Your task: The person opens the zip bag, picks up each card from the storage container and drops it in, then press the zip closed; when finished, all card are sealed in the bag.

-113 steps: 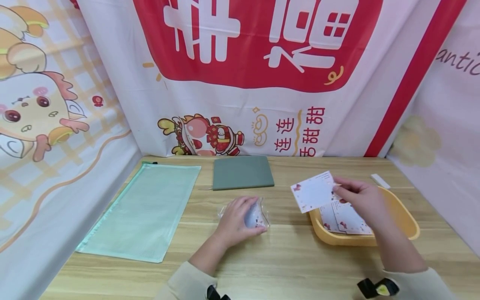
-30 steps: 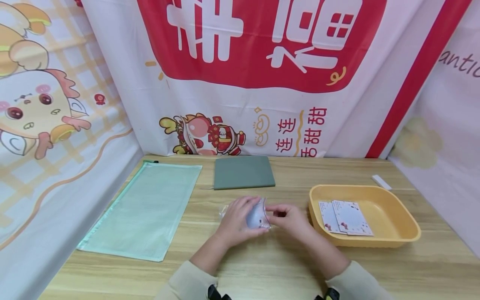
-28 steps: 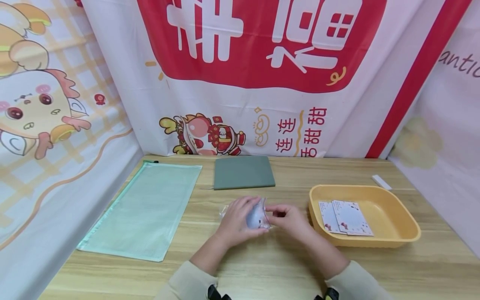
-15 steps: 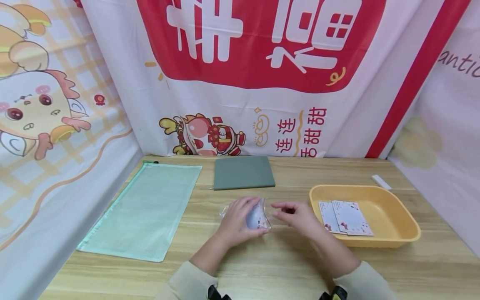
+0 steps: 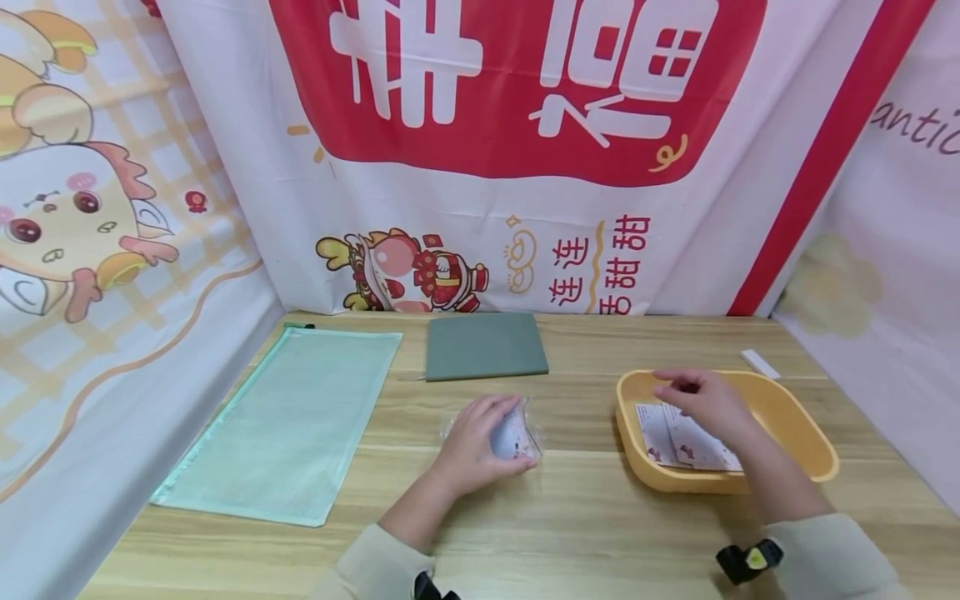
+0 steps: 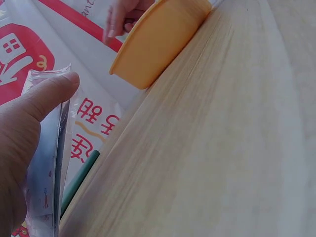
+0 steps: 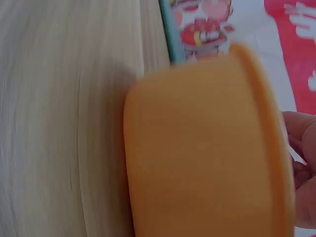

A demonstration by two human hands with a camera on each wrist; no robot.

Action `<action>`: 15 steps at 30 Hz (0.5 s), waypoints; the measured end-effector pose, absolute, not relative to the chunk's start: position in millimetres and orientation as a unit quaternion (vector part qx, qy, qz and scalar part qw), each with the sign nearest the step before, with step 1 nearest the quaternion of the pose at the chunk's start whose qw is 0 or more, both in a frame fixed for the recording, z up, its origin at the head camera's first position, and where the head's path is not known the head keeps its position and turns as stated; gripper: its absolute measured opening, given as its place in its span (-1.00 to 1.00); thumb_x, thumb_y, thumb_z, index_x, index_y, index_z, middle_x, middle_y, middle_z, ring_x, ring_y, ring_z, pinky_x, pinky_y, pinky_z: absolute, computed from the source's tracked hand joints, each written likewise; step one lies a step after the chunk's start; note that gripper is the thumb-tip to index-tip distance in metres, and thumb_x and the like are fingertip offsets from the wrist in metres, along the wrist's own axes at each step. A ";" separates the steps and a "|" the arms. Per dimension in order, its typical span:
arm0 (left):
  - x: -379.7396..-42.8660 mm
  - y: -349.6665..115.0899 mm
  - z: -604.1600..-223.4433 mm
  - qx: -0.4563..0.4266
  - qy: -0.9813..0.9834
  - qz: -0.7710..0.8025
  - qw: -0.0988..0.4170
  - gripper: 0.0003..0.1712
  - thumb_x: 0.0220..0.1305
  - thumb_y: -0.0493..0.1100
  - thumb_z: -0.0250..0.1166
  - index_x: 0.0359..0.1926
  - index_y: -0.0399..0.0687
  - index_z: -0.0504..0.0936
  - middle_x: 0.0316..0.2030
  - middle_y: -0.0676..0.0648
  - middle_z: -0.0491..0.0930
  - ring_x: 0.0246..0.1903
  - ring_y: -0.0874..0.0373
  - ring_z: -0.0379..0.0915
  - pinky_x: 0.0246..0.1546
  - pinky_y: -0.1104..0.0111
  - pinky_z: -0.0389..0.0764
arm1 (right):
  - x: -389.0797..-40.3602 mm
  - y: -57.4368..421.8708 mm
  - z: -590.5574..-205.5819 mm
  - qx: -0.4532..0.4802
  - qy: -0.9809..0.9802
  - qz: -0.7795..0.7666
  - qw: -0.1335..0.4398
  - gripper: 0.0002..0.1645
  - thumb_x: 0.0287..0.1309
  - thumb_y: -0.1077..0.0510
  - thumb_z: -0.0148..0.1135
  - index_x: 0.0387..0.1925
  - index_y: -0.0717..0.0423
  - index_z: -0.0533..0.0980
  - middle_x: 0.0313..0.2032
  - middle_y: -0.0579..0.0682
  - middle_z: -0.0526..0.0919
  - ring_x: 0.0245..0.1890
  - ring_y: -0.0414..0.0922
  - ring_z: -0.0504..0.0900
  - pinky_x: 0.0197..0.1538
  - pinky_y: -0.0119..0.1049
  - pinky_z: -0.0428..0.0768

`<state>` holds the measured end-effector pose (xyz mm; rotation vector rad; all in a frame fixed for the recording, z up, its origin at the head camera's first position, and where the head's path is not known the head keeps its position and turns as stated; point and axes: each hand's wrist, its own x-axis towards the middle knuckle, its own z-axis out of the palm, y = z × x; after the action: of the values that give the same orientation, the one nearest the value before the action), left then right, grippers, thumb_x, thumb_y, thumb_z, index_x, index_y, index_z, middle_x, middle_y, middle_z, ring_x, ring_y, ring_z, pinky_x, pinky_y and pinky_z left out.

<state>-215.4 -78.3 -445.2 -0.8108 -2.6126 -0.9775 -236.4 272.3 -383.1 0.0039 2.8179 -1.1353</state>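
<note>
My left hand (image 5: 471, 442) grips a clear plastic bag (image 6: 49, 202) by its edges, thumb on one side and fingers on the other. Inside the bag stand printed cards (image 5: 512, 437), pale with small coloured drawings; its mouth faces right. Over the left part of a yellow basket (image 5: 802, 433) hovers my right hand (image 5: 708, 404), nothing between its loosely bent fingers. Below it, two overlapping stacks or single cards (image 5: 693, 442) with the same print lie in the basket, partly covered by the hand. In the right wrist view the basket's wall hides most of what lies inside.
A grey-green notebook (image 5: 486, 346) lies at the back, behind the left hand. To the left is a mint zip pouch (image 5: 285, 425), flat on the wooden table (image 5: 570, 533). Behind the basket sits a small white strip (image 5: 761, 363). Printed cloths hang around the table.
The right hand, which earlier carried a card from the basket to the bag's mouth, has let go of it and moved right, back over the basket. The left hand stays put with the bag.
</note>
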 end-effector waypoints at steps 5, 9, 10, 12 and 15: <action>-215.4 -78.8 -446.7 -0.282 -0.897 -0.318 0.121 -0.03 -0.06 0.23 0.47 0.36 -0.02 0.39 0.22 -0.11 0.47 0.22 -0.03 0.38 0.23 -0.03 0.43 | -245.4 306.9 -394.0 -0.004 0.947 -0.315 0.066 -0.33 0.27 -0.09 0.24 0.25 0.25 0.44 -0.08 0.22 0.59 -0.16 0.02 0.47 -0.23 -0.31 0.51; -215.6 -79.0 -447.1 -0.283 -0.899 -0.313 0.120 -0.02 -0.06 0.23 0.47 0.37 -0.02 0.38 0.22 -0.11 0.47 0.22 -0.03 0.38 0.26 -0.03 0.41 | -248.6 322.9 -399.3 -0.005 0.957 -0.279 0.084 -0.33 0.24 -0.02 0.27 0.24 0.32 0.43 0.00 0.31 0.59 -0.11 0.08 0.51 -0.08 -0.07 0.61; -215.6 -79.0 -447.1 -0.284 -0.899 -0.313 0.120 -0.02 -0.05 0.23 0.47 0.37 -0.03 0.38 0.22 -0.12 0.47 0.22 -0.04 0.38 0.26 -0.04 0.41 | -249.1 325.8 -400.2 -0.001 0.958 -0.273 0.091 -0.32 0.22 -0.03 0.28 0.24 0.33 0.43 0.04 0.33 0.58 -0.09 0.10 0.52 -0.03 -0.01 0.61; -215.6 -79.2 -446.8 -0.281 -0.899 -0.314 0.116 -0.02 -0.05 0.23 0.47 0.37 -0.02 0.38 0.23 -0.12 0.46 0.23 -0.04 0.38 0.26 -0.03 0.40 | -250.6 330.7 -402.3 0.004 0.959 -0.265 0.103 -0.31 0.20 -0.03 0.30 0.23 0.33 0.43 0.09 0.35 0.56 -0.05 0.13 0.52 0.06 0.11 0.58; -215.8 -79.3 -446.1 -0.278 -0.899 -0.319 0.111 -0.02 -0.05 0.23 0.47 0.37 -0.03 0.38 0.23 -0.12 0.46 0.23 -0.05 0.37 0.27 -0.04 0.40 | -253.7 336.7 -406.4 0.002 0.960 -0.256 0.115 -0.30 0.15 -0.02 0.36 0.18 0.35 0.46 0.08 0.37 0.57 -0.05 0.15 0.54 0.09 0.17 0.54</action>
<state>-215.8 -79.3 -446.1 -0.8159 -2.6417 -0.9369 -253.7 336.7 -406.4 0.0063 2.8131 -0.7494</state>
